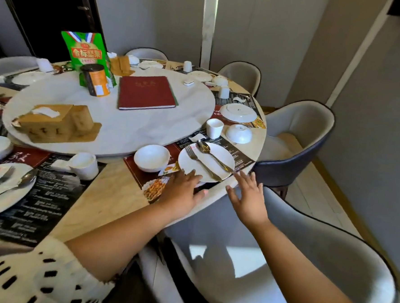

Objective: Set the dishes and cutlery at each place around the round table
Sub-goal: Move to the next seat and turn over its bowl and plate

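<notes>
1. The plate [224, 154] lies on a printed placemat [144, 172] at the near right edge of the round counter [112, 192].
2. A fork [201, 164] and a spoon [214, 157] lie side by side across the plate, handles pointing toward the person.
3. The left hand [180, 192] rests flat on the placemat with fingers straight, its fingertips at the plate's near-left rim, gripping nothing.
4. The right hand [250, 199] hovers over the counter's edge with fingers spread and nothing in it, just beside the plate's near-right rim; its fingertips are near the spoon's handle end, contact unclear.
5. A white bowl [151, 157] stands just left of the plate, and a cup [214, 128] stands beyond it.
6. A grey chair [282, 250] stands below both forearms.
</notes>
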A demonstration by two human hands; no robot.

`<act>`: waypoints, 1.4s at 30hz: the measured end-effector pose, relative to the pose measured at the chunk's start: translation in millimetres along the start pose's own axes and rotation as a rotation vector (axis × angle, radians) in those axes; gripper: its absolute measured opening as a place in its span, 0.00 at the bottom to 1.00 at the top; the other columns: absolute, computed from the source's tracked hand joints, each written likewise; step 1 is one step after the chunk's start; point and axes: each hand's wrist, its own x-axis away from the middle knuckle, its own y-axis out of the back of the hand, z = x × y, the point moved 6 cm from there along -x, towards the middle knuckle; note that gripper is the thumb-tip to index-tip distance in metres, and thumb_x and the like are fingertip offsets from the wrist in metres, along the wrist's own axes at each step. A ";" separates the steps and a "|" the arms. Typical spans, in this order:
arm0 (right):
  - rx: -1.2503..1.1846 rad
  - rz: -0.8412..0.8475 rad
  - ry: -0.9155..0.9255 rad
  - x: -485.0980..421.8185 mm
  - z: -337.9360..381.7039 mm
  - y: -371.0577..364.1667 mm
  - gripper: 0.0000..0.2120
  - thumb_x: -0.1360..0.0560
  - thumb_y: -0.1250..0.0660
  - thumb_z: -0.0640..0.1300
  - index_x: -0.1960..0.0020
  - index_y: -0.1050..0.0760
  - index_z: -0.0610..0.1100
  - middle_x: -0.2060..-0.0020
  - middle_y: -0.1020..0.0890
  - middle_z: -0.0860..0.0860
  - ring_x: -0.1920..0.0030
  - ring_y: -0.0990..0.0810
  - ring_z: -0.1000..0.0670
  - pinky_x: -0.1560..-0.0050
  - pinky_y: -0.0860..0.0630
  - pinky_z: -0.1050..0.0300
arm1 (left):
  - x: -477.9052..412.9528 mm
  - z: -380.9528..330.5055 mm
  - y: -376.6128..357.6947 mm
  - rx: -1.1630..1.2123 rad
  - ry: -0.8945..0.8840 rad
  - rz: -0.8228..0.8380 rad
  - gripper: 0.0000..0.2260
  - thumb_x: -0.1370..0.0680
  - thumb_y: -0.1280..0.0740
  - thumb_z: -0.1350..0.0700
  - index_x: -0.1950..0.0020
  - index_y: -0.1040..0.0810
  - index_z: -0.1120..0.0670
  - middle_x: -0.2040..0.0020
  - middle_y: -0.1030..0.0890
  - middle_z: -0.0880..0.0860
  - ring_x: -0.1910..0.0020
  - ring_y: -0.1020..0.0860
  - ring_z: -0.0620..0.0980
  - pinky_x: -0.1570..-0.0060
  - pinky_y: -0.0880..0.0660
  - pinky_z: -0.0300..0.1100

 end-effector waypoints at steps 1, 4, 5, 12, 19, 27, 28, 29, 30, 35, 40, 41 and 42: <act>0.013 0.021 -0.006 15.1 0.2 0.7 0.25 0.21 0.43 0.54 0.27 0.40 0.49 0.25 0.42 0.50 0.23 0.53 0.46 0.26 0.57 0.47 | 10.9 -3.5 -3.8 -0.010 -0.005 0.030 0.25 0.20 0.46 0.44 0.24 0.42 0.49 0.22 0.46 0.51 0.23 0.49 0.52 0.26 0.50 0.49; 0.087 0.083 -0.008 52.9 -3.3 3.7 0.26 0.21 0.44 0.55 0.25 0.43 0.49 0.24 0.45 0.50 0.23 0.54 0.46 0.26 0.57 0.47 | 37.5 -14.9 -18.0 -0.026 -0.015 0.109 0.26 0.19 0.49 0.43 0.23 0.49 0.48 0.21 0.54 0.49 0.22 0.56 0.50 0.26 0.56 0.54; 0.103 0.098 -0.013 62.9 -5.7 6.1 0.27 0.21 0.44 0.56 0.25 0.44 0.50 0.24 0.46 0.50 0.23 0.55 0.46 0.26 0.57 0.47 | 44.4 -19.2 -21.6 -0.034 -0.021 0.125 0.26 0.19 0.50 0.43 0.22 0.50 0.48 0.21 0.54 0.48 0.22 0.57 0.50 0.26 0.57 0.54; 0.149 0.165 -0.003 100.3 -30.4 23.5 0.29 0.21 0.46 0.58 0.24 0.48 0.51 0.23 0.48 0.51 0.23 0.56 0.46 0.26 0.58 0.47 | 67.8 -55.8 -33.7 -0.111 -0.034 0.167 0.28 0.20 0.54 0.39 0.22 0.52 0.47 0.21 0.55 0.47 0.23 0.59 0.49 0.26 0.60 0.55; 0.160 0.200 0.044 92.5 -88.1 59.5 0.29 0.21 0.46 0.57 0.24 0.49 0.50 0.23 0.49 0.51 0.23 0.57 0.48 0.26 0.58 0.48 | 49.4 -126.0 -54.8 -0.133 -0.002 0.147 0.28 0.20 0.55 0.38 0.23 0.52 0.46 0.22 0.56 0.47 0.23 0.59 0.48 0.26 0.60 0.54; 0.166 0.310 0.170 74.1 -188.1 113.1 0.29 0.21 0.44 0.57 0.24 0.49 0.51 0.24 0.48 0.53 0.23 0.56 0.49 0.26 0.58 0.49 | 16.8 -230.7 -108.1 -0.044 0.104 0.146 0.28 0.20 0.53 0.40 0.22 0.54 0.47 0.22 0.57 0.47 0.23 0.60 0.47 0.27 0.63 0.54; 0.169 0.320 0.178 71.5 -196.8 117.6 0.29 0.21 0.44 0.57 0.24 0.49 0.51 0.24 0.48 0.52 0.23 0.56 0.49 0.26 0.58 0.49 | 13.7 -240.8 -110.6 -0.037 0.113 0.136 0.28 0.20 0.53 0.40 0.22 0.54 0.47 0.22 0.58 0.47 0.23 0.60 0.47 0.27 0.63 0.54; 0.168 0.335 0.186 68.2 -205.9 122.5 0.29 0.21 0.45 0.57 0.24 0.49 0.51 0.24 0.48 0.52 0.23 0.56 0.49 0.26 0.58 0.49 | 9.9 -252.1 -113.3 -0.032 0.120 0.131 0.28 0.20 0.52 0.40 0.22 0.54 0.47 0.22 0.58 0.47 0.23 0.60 0.47 0.27 0.63 0.54; 0.161 0.349 0.190 65.0 -213.8 126.6 0.29 0.21 0.45 0.57 0.24 0.50 0.51 0.24 0.48 0.52 0.23 0.57 0.49 0.26 0.59 0.49 | 6.4 -262.2 -115.5 -0.029 0.122 0.133 0.28 0.20 0.53 0.39 0.22 0.54 0.47 0.22 0.58 0.47 0.23 0.60 0.47 0.27 0.63 0.54; 0.154 0.308 0.212 40.8 -238.7 147.1 0.29 0.21 0.45 0.56 0.24 0.50 0.50 0.24 0.48 0.52 0.23 0.56 0.48 0.26 0.57 0.47 | -18.6 -291.2 -112.6 -0.038 0.092 0.113 0.28 0.20 0.52 0.39 0.22 0.54 0.47 0.22 0.57 0.47 0.23 0.60 0.47 0.27 0.63 0.54; 0.129 0.294 0.189 19.3 -266.0 156.1 0.30 0.21 0.44 0.57 0.24 0.50 0.50 0.24 0.48 0.52 0.23 0.56 0.48 0.25 0.56 0.46 | -48.6 -311.3 -115.1 -0.039 0.084 0.091 0.28 0.20 0.52 0.39 0.22 0.53 0.46 0.22 0.56 0.47 0.23 0.60 0.47 0.27 0.64 0.55; 0.136 0.299 0.194 12.4 -273.1 156.8 0.30 0.21 0.44 0.57 0.24 0.50 0.50 0.24 0.48 0.52 0.23 0.56 0.48 0.25 0.56 0.46 | -55.8 -316.1 -116.7 -0.037 0.089 0.081 0.28 0.20 0.52 0.39 0.22 0.53 0.46 0.22 0.56 0.47 0.23 0.60 0.47 0.27 0.64 0.55; 0.137 0.305 0.204 3.7 -280.5 157.8 0.30 0.21 0.44 0.57 0.24 0.51 0.50 0.23 0.49 0.52 0.23 0.56 0.48 0.25 0.56 0.46 | -64.7 -320.8 -117.8 -0.036 0.100 0.068 0.28 0.20 0.52 0.39 0.23 0.53 0.46 0.22 0.56 0.47 0.23 0.60 0.47 0.27 0.64 0.56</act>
